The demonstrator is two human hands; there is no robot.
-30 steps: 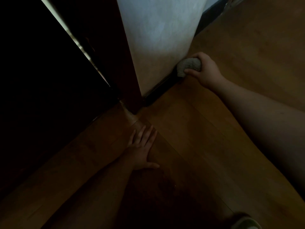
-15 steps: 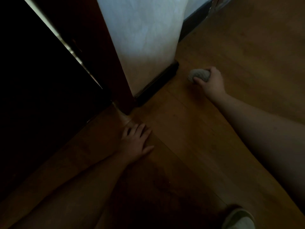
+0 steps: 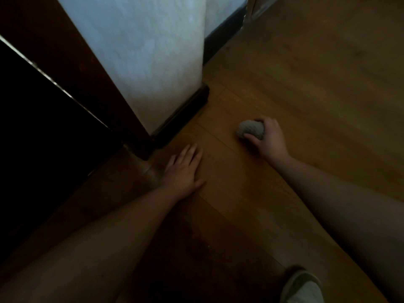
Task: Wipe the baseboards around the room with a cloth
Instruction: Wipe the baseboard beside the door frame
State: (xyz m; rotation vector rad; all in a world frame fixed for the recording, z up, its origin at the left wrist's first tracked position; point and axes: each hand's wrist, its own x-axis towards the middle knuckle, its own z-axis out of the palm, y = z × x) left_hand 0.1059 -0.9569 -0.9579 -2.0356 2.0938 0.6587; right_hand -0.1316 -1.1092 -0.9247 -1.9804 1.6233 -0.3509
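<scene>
Since the earlier frames, the cloth [image 3: 250,132] has been drawn away from the baseboard [image 3: 182,114] and is now held out over the wooden floor [image 3: 306,88], well apart from the wall corner. It is bunched into a grey ball and gripped by the right hand [image 3: 270,139], whose fingers and thumb are curled round it; whether the cloth touches the floor cannot be told. The left hand [image 3: 182,171] has been shifted slightly toward the corner and is laid flat on the floor, its fingers straight and close together, nothing held in it. Its fingertips are pointed toward the foot of the dark door frame [image 3: 91,84], near the end of the baseboard. The dark baseboard is seen running along the bottom of the white wall [image 3: 142,51] up to the outer corner, and a further stretch is visible behind that corner at the top. A light slipper [image 3: 303,287] is seen at the bottom edge.
</scene>
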